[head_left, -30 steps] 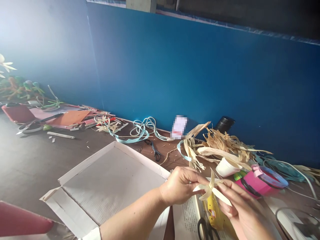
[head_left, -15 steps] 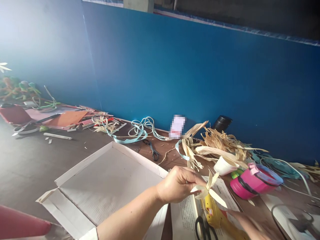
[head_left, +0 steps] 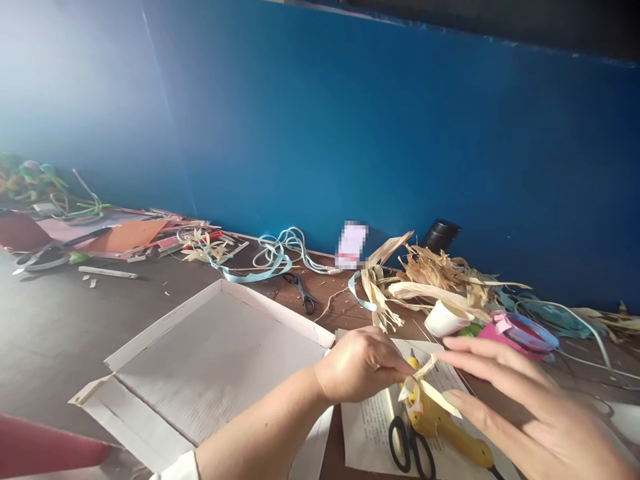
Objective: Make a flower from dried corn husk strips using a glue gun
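My left hand (head_left: 363, 367) pinches a small pale flower (head_left: 423, 385) made of husk-like strips, its petals fanning to the right. My right hand (head_left: 535, 407) reaches in from the right with fingers and thumb spread. Its fingertips are at the petal tips; whether they touch, I cannot tell. Under the flower a yellow hot glue gun (head_left: 453, 437) lies on a printed sheet (head_left: 363, 430). Black-handled scissors (head_left: 400, 443) rest beside it, partly behind the flower and my left hand.
A shallow white cardboard tray (head_left: 200, 360) stands left of the sheet. Dry corn husks (head_left: 440, 273), a white cup (head_left: 445, 319) and a pink bucket (head_left: 505, 340) are behind my right hand. Small scissors (head_left: 303, 295) and blue ribbon (head_left: 260, 275) lie near the blue wall (head_left: 320, 147).
My right hand has come up from the lower right edge to the flower, its fingers spreading and now covering part of the pink bucket. My left hand stays in place, pinching the flower.
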### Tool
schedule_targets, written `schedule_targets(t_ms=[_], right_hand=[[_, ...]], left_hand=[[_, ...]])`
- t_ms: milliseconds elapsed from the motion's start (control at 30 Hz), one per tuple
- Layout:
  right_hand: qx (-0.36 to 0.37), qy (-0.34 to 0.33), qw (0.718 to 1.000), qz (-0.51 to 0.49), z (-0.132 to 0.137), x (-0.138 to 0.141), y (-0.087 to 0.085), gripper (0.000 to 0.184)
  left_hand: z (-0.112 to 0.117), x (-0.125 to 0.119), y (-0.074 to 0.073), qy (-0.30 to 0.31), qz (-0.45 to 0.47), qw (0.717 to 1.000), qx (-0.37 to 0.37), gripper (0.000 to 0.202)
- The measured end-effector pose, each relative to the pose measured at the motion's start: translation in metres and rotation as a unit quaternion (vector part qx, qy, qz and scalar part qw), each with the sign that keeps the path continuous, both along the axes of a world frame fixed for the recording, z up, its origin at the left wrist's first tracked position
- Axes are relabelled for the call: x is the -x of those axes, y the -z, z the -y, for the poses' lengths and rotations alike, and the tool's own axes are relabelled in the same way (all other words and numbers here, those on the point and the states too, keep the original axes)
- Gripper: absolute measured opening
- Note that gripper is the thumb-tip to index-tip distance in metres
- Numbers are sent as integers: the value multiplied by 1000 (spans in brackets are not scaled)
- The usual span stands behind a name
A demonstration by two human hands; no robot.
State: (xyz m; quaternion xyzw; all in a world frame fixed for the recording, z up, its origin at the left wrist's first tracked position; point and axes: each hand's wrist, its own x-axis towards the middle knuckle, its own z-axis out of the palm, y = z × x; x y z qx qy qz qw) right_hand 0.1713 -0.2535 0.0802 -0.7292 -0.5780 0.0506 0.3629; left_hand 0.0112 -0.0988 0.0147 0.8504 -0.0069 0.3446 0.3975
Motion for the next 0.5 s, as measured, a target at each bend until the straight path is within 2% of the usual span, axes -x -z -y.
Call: schedule_targets(t_ms=[67,133,200,367,500], right_hand=[[18,-46,996,76,-18,7,-12,25],[51,-74,991,96,-30,9,-19,21],[86,-99,989,72,-36,9,-21,20],[154,-158,974,-55,-38,5,-18,24],[157,-147,973,-90,-36,5,-14,25]], left_hand=[[0,0,-2,25,-7,1000,6,18],[0,1,-2,32,-15,999,13,16],[0,1,-2,33,-16,999,15,15],[-1,1,-3,59,-26,997,40,17],[-1,2,-5,67,-28,994,78,29]])
